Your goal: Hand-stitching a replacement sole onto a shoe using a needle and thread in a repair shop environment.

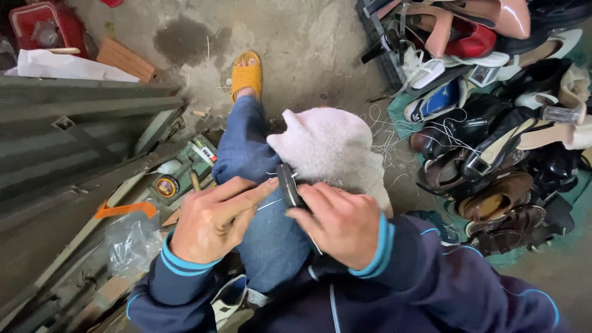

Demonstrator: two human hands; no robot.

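On the lap of a seated person, over a blue-jeaned leg (246, 148), lies a pale fluffy cloth (333, 148), and against its near edge stands a small dark strap-like piece (288, 185). The right hand (342, 225) has its fingers closed on the lower end of that dark piece, thumb side toward the cloth. The left hand (213, 219) sits just beside it, forefinger stretched out with its tip almost at the piece, the other fingers curled in; a thin white thread (269, 204) runs between the two hands, though whether the left fingers pinch it cannot be told. Both wrists wear dark blue sleeves with light blue cuffs.

One foot in a yellow sandal (246, 74) rests on the stained concrete floor (308, 43) beyond the knee.

To the left: grey metal sheeting (68, 117), one round tin (166, 186), one orange strip (126, 209), one crumpled clear plastic bag (129, 243), all near the left elbow.

To the right: a heap of shoes (493, 142), well over a dozen, black, brown, pink, white and one blue and white, too tangled to count exactly. Loose white threads (388, 139) lie between the heap and the cloth.

Top left: one red container (43, 24), one wooden block (126, 58).
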